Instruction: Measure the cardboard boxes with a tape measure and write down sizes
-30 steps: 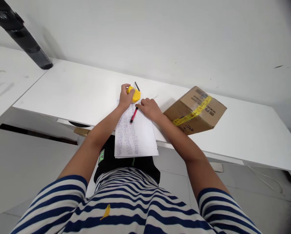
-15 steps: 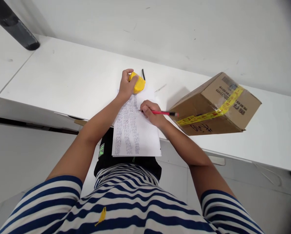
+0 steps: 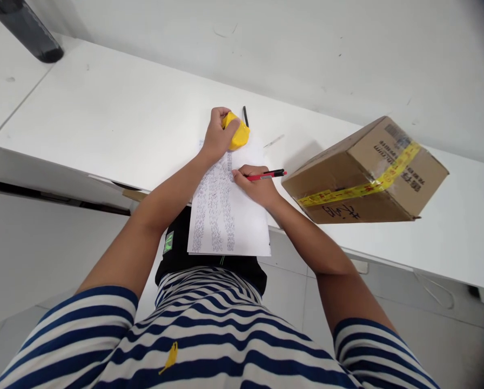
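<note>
My left hand [image 3: 221, 135] has its fingers and thumb closed around a small yellow lumpy object [image 3: 239, 136] at the paper's far end; its kind is unclear. In my right hand [image 3: 258, 183] is a red and black pen [image 3: 263, 175], its rear end pointing right. The pen's tip is hidden behind the fingers, over the paper. Dense columns of small handwriting cover the left part of the white paper [image 3: 250, 227]. The paper's near end sticks out past the table's front edge, above my lap.
A taped cardboard box [image 3: 363, 178] stands to the right, near my right forearm. A short black strip [image 3: 245, 116] lies behind the yellow object, and a thin clear stick [image 3: 274, 141] lies right of it on the white table [image 3: 124, 119]. A dark post [image 3: 31, 35] rises far left.
The pen has changed its angle; its rear end now sits higher and closer to my right hand. The view has shifted slightly. My left hand still grips the yellow object.
</note>
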A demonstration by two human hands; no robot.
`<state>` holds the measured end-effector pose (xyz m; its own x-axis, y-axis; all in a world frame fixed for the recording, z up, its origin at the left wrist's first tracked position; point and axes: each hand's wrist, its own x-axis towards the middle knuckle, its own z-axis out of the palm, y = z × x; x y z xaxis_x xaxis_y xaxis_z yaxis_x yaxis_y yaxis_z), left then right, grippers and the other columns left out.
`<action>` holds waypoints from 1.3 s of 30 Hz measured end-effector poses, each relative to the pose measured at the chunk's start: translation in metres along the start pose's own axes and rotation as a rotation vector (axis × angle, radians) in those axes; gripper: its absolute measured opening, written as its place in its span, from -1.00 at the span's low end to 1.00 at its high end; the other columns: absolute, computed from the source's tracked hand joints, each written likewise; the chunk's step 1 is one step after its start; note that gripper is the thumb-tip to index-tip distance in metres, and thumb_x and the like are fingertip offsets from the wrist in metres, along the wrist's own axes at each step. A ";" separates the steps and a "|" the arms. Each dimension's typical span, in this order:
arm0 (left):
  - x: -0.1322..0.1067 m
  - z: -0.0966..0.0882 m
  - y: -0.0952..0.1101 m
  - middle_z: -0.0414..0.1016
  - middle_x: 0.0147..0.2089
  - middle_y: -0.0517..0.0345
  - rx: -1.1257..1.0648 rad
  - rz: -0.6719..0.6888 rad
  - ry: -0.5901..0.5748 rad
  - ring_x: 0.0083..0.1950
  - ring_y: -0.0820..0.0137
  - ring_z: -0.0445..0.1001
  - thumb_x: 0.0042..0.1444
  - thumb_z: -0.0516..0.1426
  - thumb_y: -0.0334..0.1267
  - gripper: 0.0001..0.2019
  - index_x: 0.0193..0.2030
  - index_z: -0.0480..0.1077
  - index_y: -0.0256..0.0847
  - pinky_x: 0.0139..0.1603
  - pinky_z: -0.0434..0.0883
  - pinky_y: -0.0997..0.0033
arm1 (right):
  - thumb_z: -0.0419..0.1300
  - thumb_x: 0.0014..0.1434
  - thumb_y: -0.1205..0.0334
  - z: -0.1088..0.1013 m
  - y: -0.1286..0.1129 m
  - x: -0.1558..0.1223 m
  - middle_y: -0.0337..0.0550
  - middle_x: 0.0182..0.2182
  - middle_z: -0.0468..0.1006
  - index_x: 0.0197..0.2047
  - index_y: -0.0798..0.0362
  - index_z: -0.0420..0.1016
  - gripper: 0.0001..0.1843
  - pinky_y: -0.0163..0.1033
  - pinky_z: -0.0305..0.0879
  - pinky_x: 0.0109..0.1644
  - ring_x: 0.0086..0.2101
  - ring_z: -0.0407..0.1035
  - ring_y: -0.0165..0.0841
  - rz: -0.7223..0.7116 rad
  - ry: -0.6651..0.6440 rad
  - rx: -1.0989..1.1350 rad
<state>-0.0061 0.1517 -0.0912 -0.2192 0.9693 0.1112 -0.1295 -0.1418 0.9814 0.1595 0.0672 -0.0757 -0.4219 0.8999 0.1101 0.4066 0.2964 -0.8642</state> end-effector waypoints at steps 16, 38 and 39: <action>-0.003 0.002 0.004 0.37 0.06 0.11 0.023 0.001 -0.040 0.28 0.24 0.43 0.40 0.19 -0.19 -0.82 -0.01 0.25 -0.10 0.34 0.35 0.12 | 0.23 0.22 -0.11 0.002 0.000 -0.001 -0.25 -0.60 0.38 -0.59 -0.02 0.33 -0.53 -0.18 0.17 -0.37 -0.48 0.24 -0.37 0.038 0.002 0.017; 0.006 -0.001 -0.011 0.36 0.01 0.13 -0.013 0.055 -0.080 0.26 0.19 0.50 0.35 0.24 -0.11 -0.75 -0.03 0.26 -0.10 0.38 0.35 -0.02 | 0.18 0.22 -0.14 -0.001 -0.004 -0.001 -0.30 -0.64 0.27 -0.61 -0.03 0.19 -0.48 -0.20 0.11 -0.37 -0.50 0.19 -0.41 -0.003 0.015 -0.012; 0.007 -0.001 -0.013 0.36 0.02 0.13 -0.026 0.055 -0.081 0.30 0.16 0.48 0.35 0.25 -0.11 -0.75 -0.03 0.27 -0.10 0.41 0.32 -0.05 | 0.19 0.22 -0.16 -0.001 -0.004 -0.001 -0.30 -0.64 0.27 -0.61 -0.02 0.20 -0.47 -0.20 0.11 -0.37 -0.51 0.19 -0.41 -0.009 0.000 -0.012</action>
<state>-0.0067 0.1600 -0.1035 -0.1480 0.9728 0.1784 -0.1448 -0.1997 0.9691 0.1591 0.0655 -0.0718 -0.4256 0.8973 0.1174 0.4128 0.3079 -0.8572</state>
